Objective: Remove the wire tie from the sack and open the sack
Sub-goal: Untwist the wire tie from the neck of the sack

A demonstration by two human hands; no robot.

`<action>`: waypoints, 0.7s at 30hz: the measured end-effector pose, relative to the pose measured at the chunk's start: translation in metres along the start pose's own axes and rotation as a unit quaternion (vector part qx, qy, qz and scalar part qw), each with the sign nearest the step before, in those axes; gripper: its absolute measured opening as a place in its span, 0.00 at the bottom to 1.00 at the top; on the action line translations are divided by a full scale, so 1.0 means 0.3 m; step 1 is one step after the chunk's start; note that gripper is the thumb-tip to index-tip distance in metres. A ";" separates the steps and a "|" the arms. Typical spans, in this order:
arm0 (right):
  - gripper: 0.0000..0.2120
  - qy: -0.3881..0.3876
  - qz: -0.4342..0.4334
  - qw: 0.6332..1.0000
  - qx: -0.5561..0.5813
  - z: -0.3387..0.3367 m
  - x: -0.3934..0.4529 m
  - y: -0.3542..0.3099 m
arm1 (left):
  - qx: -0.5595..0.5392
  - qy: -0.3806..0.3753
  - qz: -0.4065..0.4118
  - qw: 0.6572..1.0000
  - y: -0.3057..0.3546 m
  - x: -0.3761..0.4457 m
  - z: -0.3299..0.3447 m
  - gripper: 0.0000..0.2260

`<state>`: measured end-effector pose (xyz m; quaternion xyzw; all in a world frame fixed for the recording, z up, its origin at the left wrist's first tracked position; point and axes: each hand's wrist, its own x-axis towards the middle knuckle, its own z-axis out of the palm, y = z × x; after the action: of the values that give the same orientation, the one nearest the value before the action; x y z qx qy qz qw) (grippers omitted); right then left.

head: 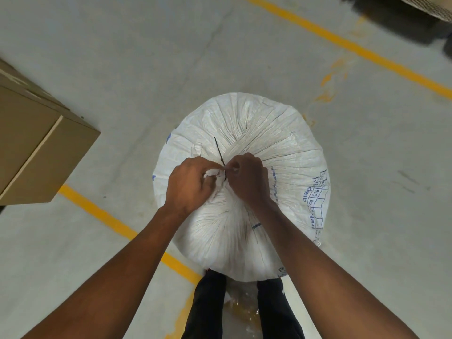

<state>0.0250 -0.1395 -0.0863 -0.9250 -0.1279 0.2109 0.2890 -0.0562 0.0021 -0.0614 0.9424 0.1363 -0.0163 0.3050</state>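
A full white woven sack (264,138) with blue print stands upright on the floor in front of me, its mouth gathered into a bunch at the top. A thin black wire tie (219,152) wraps that bunch, and its loose tail sticks up and away from me. My left hand (189,184) is closed around the gathered neck of the sack. My right hand (247,178) pinches at the tie where it circles the neck, fingertips touching those of the left hand. The tie's loop is mostly hidden between my fingers.
A brown cardboard box (36,143) stands on the floor to the left. Yellow painted lines (97,211) cross the grey concrete floor. My dark trouser legs (210,304) are just behind the sack. A dark object (403,18) lies at the top right.
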 end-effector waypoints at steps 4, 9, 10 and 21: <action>0.07 0.013 0.044 0.998 0.038 0.027 0.002 -0.002 | -0.042 0.001 0.003 0.999 -0.033 -0.063 0.041 0.10; 0.03 -0.008 0.049 0.998 0.039 0.051 0.000 0.012 | -0.027 -0.017 -0.032 0.999 -0.055 -0.100 0.078 0.10; 0.03 -0.010 0.049 0.998 0.038 0.054 0.000 0.015 | -0.023 -0.018 -0.032 0.999 -0.050 -0.096 0.078 0.10; 0.04 -0.018 0.072 0.996 0.054 0.103 -0.004 0.063 | 0.010 -0.068 -0.167 0.984 -0.011 0.007 0.173 0.17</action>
<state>0.0117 -0.1403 -0.1199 -0.9108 -0.0544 0.2543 0.3206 -0.0525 -0.0248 -0.1058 0.9060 0.2707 -0.1321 0.2975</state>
